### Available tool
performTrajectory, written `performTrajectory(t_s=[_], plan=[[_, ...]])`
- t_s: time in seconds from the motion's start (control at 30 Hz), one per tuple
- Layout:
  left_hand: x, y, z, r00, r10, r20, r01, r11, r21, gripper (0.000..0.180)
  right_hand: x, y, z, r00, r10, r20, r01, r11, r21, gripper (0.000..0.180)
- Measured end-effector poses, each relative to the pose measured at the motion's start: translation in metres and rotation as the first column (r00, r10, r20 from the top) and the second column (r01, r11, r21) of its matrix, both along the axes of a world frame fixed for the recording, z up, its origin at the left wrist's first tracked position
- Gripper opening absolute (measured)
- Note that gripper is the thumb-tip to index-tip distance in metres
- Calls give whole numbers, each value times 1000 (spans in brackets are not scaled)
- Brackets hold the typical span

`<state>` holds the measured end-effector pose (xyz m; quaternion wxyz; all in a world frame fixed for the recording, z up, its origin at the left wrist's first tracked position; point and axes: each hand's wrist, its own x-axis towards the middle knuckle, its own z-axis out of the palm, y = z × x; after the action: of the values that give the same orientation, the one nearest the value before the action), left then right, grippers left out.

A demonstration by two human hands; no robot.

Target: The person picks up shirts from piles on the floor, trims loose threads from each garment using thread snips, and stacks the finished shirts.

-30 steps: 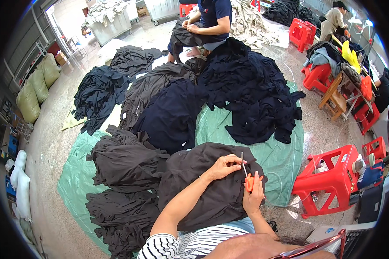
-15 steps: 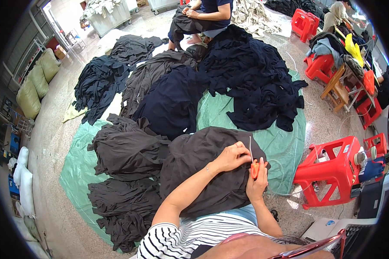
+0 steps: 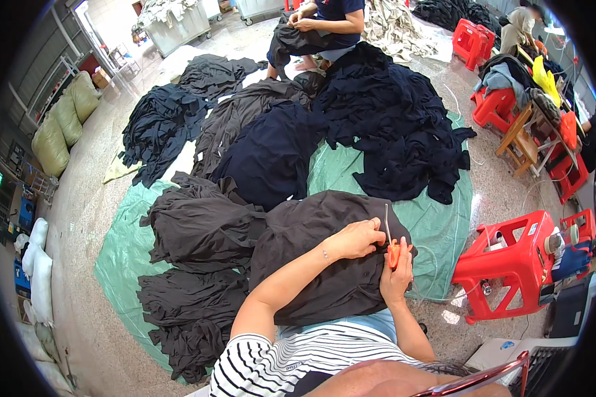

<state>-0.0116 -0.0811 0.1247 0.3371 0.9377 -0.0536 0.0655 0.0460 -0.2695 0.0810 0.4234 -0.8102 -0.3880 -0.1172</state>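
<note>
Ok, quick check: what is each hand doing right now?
Left hand: closed, pinching the dark garment on the lap.
Right hand: closed on orange thread snips.

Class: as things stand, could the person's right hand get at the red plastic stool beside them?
Probably yes: the red stool stands just right of the right hand with only bare floor between, though that hand holds orange snips.

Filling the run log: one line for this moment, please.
left hand pinches dark garment | right hand holds orange snips at it | green tarp beneath
</note>
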Motion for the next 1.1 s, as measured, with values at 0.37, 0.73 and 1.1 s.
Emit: performTrajectory(t_s=[0.37, 0.73, 1.1], plan=[[17, 5, -3, 997, 24, -73, -22, 999, 31, 19, 1, 1, -1, 1000, -5, -26, 6, 999, 37, 58], [26, 8, -4, 979, 50, -199, -48, 999, 15, 16, 0, 0, 5, 999, 6, -40, -3, 997, 79, 60], [30, -6, -17, 991, 40, 129, -76, 955, 286, 22, 1, -4, -2, 990, -1, -138, 8, 999, 52, 56]])
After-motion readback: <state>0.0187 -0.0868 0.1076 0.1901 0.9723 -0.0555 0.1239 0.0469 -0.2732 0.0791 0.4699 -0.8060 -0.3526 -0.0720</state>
